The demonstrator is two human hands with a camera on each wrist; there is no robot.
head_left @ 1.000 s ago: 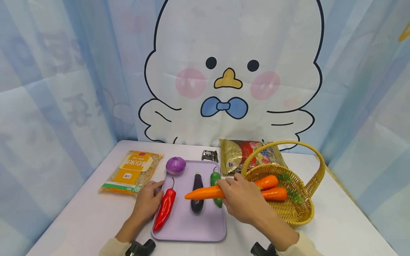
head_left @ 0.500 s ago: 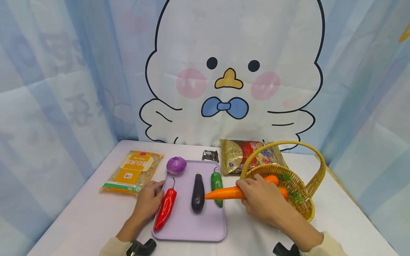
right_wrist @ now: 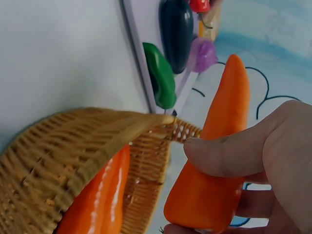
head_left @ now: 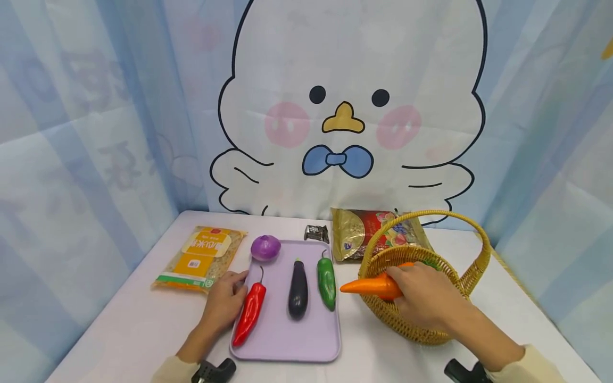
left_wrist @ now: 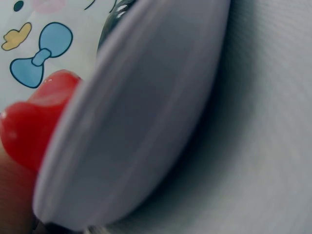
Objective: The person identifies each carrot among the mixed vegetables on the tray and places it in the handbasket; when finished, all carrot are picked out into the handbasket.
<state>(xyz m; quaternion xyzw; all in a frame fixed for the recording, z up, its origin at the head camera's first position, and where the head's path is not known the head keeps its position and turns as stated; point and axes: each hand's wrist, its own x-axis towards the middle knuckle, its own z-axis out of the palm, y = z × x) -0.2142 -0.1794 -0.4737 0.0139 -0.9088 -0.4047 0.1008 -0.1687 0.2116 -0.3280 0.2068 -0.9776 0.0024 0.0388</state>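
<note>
My right hand [head_left: 426,295] grips an orange carrot [right_wrist: 207,190] over the wicker basket [head_left: 407,332], its pointed end toward the tray. More orange carrots [right_wrist: 100,204] lie inside the basket, mostly covered by the hand in the head view. My left hand [head_left: 222,300] rests at the left rim of the lilac tray [head_left: 287,351], fingers touching the edge; the left wrist view barely shows it. On the tray lie a red chili pepper [head_left: 249,314], an eggplant [head_left: 298,292] and a green chili pepper [head_left: 326,282]. A purple onion [head_left: 265,248] sits at its back left corner.
An orange-labelled bag of grain [head_left: 203,258] lies left of the tray. Behind the basket is a gold and red food bag [head_left: 364,231]. Beside it lies a small dark packet [head_left: 316,232]. The basket's tall handle [head_left: 431,214] arches over its opening.
My right hand has carried the carrot rightward, from above the tray to over the basket. The left hand stays at the tray's rim.
</note>
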